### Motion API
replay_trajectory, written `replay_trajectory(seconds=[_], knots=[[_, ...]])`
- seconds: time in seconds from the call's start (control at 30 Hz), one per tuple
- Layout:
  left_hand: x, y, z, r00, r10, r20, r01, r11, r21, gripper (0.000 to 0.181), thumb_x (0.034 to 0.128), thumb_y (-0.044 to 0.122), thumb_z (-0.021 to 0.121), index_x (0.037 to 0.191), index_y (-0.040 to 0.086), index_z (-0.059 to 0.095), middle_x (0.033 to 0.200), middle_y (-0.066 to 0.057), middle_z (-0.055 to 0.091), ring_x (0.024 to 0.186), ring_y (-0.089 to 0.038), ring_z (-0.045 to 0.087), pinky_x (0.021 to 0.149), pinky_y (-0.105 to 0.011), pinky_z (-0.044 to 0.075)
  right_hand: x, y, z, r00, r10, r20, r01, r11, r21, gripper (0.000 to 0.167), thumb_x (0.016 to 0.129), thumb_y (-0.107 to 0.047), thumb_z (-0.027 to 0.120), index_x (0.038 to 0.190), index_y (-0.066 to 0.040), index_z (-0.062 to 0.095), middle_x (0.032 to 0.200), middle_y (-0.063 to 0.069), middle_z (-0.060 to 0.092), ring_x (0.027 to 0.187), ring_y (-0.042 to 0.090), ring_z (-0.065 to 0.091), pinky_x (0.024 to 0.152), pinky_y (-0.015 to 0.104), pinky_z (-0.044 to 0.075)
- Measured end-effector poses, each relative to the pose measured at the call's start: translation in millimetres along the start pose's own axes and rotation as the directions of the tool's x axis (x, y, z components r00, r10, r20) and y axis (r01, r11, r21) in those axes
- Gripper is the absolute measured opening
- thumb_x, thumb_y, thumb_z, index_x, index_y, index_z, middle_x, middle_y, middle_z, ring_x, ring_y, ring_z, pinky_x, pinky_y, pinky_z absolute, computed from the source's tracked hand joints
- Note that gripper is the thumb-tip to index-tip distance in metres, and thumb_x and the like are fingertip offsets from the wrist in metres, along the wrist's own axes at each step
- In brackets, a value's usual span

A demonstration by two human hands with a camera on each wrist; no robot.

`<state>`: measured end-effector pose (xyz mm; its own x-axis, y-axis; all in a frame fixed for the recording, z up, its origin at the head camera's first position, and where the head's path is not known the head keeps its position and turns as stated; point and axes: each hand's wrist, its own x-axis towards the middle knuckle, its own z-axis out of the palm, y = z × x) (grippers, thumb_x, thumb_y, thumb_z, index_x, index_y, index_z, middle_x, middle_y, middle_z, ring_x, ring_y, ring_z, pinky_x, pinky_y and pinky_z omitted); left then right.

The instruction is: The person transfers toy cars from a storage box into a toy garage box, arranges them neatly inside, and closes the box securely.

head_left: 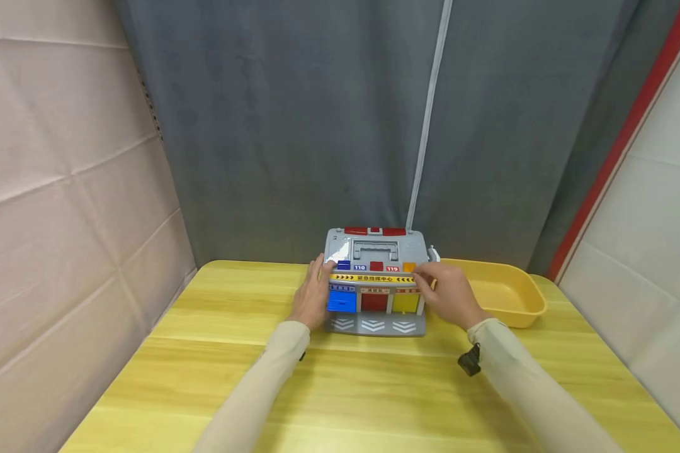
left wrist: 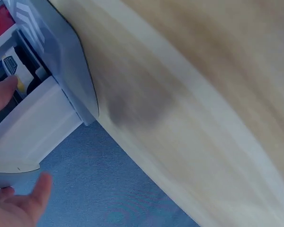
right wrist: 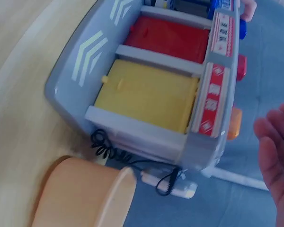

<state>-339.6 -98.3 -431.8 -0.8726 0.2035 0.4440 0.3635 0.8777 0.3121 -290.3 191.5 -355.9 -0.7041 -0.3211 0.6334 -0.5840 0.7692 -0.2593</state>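
A grey toy rescue station (head_left: 375,324) stands on the table, with blue, red and yellow doors and coloured buttons above. My left hand (head_left: 311,294) is at its left end; a fingertip lies near the blue button (head_left: 344,265). In the left wrist view the thumb (left wrist: 2,94) is in front of the left bay, where a small white toy vehicle (left wrist: 20,71) shows. My right hand (head_left: 449,293) is by the right end, near the orange button (head_left: 409,267). Its fingers are loosely bent and hold nothing in the right wrist view. The yellow door (right wrist: 146,94) and red door (right wrist: 168,39) are down.
A yellow plastic tub (head_left: 501,318) sits right of the toy. A small white handset (right wrist: 180,187) on a black coiled cord hangs at the toy's right end. Behind the wooden table (head_left: 249,365) is a grey curtain (head_left: 294,126).
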Motion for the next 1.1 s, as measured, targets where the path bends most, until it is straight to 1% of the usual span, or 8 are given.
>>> replay_trajectory(seconds=[0.2, 0.33, 0.47, 0.57, 0.73, 0.87, 1.0, 1.1], knots=[[0.4, -2.9, -3.7, 1.0, 0.001, -0.014, -0.001, 1.0, 0.022, 0.101, 0.074, -0.008, 0.081, 0.146, 0.03, 0.022, 0.165, -0.014, 0.023, 0.15, -0.044, 0.031, 0.103, -0.064, 0.051, 0.6, 9.7, 6.5, 0.995, 0.093, -0.026, -0.094, 0.996, -0.01, 0.013, 0.092, -0.011, 0.069, 0.102, -0.004, 0.074, 0.103, 0.013, 0.068, 0.088, 0.029, 0.063, 0.079, 0.045, 0.06], [0.7, -6.9, -6.6, 1.0, -0.002, 0.029, 0.002, 1.0, -0.002, 0.103, 0.0721, -0.008, 0.082, 0.148, 0.032, 0.024, 0.167, -0.014, 0.021, 0.152, -0.045, 0.028, 0.105, -0.062, 0.049, 1.1, 15.3, 10.3, 0.984, 0.175, 0.015, -0.175, 0.985, -0.005, 0.031, 0.093, -0.013, 0.067, 0.122, -0.001, 0.066, 0.116, 0.019, 0.062, 0.101, 0.035, 0.062, 0.091, 0.052, 0.058], [1.1, -10.4, -14.7, 0.996, -0.035, 0.084, 0.043, 0.995, -0.09, 0.105, 0.0705, -0.01, 0.083, 0.15, 0.035, 0.03, 0.17, -0.01, 0.014, 0.155, -0.04, 0.022, 0.106, -0.06, 0.05, 1.3, 19.8, 14.9, 0.957, 0.271, 0.101, -0.273, 0.962, 0.009, 0.058, 0.095, -0.017, 0.065, 0.147, -0.001, 0.045, 0.137, 0.024, 0.055, 0.116, 0.04, 0.061, 0.103, 0.058, 0.053], [1.4, -13.3, -23.0, 0.99, -0.053, 0.127, 0.075, 0.983, -0.17, 0.105, 0.0711, -0.013, 0.08, 0.15, 0.039, 0.035, 0.172, -0.006, 0.008, 0.157, -0.036, 0.02, 0.105, -0.058, 0.051, 1.8, 23.3, 17.7, 0.937, 0.315, 0.149, -0.322, 0.947, 0.021, 0.067, 0.096, -0.019, 0.063, 0.154, -0.001, 0.035, 0.147, 0.026, 0.048, 0.124, 0.042, 0.057, 0.109, 0.059, 0.048], [1.8, -19.8, -35.7, 0.979, -0.05, 0.195, 0.118, 0.927, -0.357, 0.099, 0.0777, -0.025, 0.06, 0.15, 0.04, 0.043, 0.172, -0.004, 0.011, 0.156, -0.036, 0.023, 0.105, -0.054, 0.053, 3.1, 27.3, 19.3, 0.924, 0.335, 0.183, -0.344, 0.939, 0.015, 0.063, 0.097, -0.023, 0.06, 0.15, 0.004, 0.039, 0.15, 0.028, 0.045, 0.134, 0.045, 0.049, 0.116, 0.061, 0.039], [4.4, -21.5, -41.2, 0.976, -0.067, 0.206, 0.158, 0.87, -0.467, 0.076, 0.0912, -0.016, 0.042, 0.146, 0.036, 0.052, 0.17, 0.0, 0.019, 0.155, -0.033, 0.027, 0.119, -0.054, 0.039, 3.5, 28.5, 19.7, 0.914, 0.344, 0.214, -0.35, 0.937, -0.012, 0.061, 0.098, -0.026, 0.057, 0.146, 0.01, 0.044, 0.15, 0.031, 0.043, 0.139, 0.048, 0.043, 0.12, 0.062, 0.033], [8.6, -18.0, -43.4, 0.975, -0.089, 0.202, 0.184, 0.838, -0.515, 0.046, 0.1025, 0.01, 0.047, 0.143, 0.03, 0.057, 0.169, 0.001, 0.024, 0.151, -0.032, 0.035, 0.121, -0.052, 0.036, 2.6, 29.0, 20.1, 0.895, 0.368, 0.253, -0.377, 0.926, -0.012, 0.062, 0.1, -0.029, 0.054, 0.147, 0.009, 0.042, 0.153, 0.032, 0.04, 0.141, 0.049, 0.039, 0.121, 0.063, 0.03], [10.7, -14.8, -43.9, 0.97, -0.09, 0.228, 0.202, 0.818, -0.539, 0.045, 0.0982, 0.027, 0.063, 0.143, 0.028, 0.056, 0.169, 0.002, 0.023, 0.148, -0.035, 0.04, 0.117, -0.053, 0.043, 2.1, 28.9, 20.8, 0.888, 0.376, 0.265, -0.39, 0.921, 0.001, 0.063, 0.101, -0.03, 0.053, 0.149, 0.008, 0.04, 0.153, 0.032, 0.038, 0.141, 0.049, 0.038, 0.121, 0.064, 0.03]])
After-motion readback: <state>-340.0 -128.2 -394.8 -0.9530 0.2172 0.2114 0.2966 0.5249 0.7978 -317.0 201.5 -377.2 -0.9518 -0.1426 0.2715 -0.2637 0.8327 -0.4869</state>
